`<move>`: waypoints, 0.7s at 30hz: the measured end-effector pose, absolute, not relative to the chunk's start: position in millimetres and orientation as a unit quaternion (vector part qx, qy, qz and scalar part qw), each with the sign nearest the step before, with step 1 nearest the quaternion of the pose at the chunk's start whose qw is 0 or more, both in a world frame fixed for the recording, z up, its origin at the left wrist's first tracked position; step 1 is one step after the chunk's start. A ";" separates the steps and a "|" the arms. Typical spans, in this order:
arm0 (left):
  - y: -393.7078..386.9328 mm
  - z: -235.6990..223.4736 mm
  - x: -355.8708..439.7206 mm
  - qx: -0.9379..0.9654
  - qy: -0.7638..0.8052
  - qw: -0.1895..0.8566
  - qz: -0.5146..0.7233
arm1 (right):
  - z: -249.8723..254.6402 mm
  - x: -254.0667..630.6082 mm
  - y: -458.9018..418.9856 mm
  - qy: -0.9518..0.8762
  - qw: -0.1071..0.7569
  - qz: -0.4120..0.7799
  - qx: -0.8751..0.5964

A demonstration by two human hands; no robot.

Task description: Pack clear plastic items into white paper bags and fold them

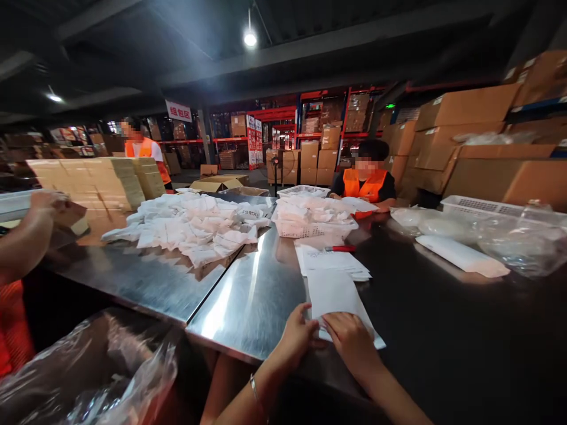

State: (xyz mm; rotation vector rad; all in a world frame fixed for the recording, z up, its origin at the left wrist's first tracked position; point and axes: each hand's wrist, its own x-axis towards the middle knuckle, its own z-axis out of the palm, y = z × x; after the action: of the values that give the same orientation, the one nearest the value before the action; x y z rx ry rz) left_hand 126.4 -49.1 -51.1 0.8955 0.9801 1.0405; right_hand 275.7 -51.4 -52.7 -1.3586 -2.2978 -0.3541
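Observation:
A flat white packet (333, 295) lies on the steel table (252, 295) near its front edge. My left hand (297, 334) holds the packet's near left corner, and my right hand (352, 341) presses on its near edge. Just beyond it sits a stack of white sheets (330, 261) with a red pen (340, 249) on top. Farther back stands a white basket (310, 227) full of white packets.
A big heap of white packets (195, 227) covers the table's left part. A co-worker in an orange vest (365, 184) sits across. Another person's arm (26, 239) reaches in at left, near stacked cardboard (88, 180). Clear bags (509, 242) lie at right; a plastic bag (101, 372) hangs below.

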 end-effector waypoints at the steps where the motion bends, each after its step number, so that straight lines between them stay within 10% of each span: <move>1: -49.9 -46.9 124.2 0.389 0.402 0.688 0.463 | -51.8 270.6 -59.1 -0.837 0.263 -0.140 -0.459; 6: -54.1 -34.2 119.6 0.376 0.311 0.732 0.475 | -49.5 247.9 -81.1 -0.788 0.433 -0.209 -0.386; 21: -13.6 -101.5 121.1 0.369 0.316 0.695 0.530 | -94.9 233.2 -39.4 -0.706 0.479 -0.365 -0.371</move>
State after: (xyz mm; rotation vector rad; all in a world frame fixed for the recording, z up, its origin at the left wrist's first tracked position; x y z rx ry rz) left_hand 121.1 -13.6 -101.5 0.8239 0.7046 1.1829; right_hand 233.2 -39.4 -94.9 -0.9056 -1.7238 -0.8913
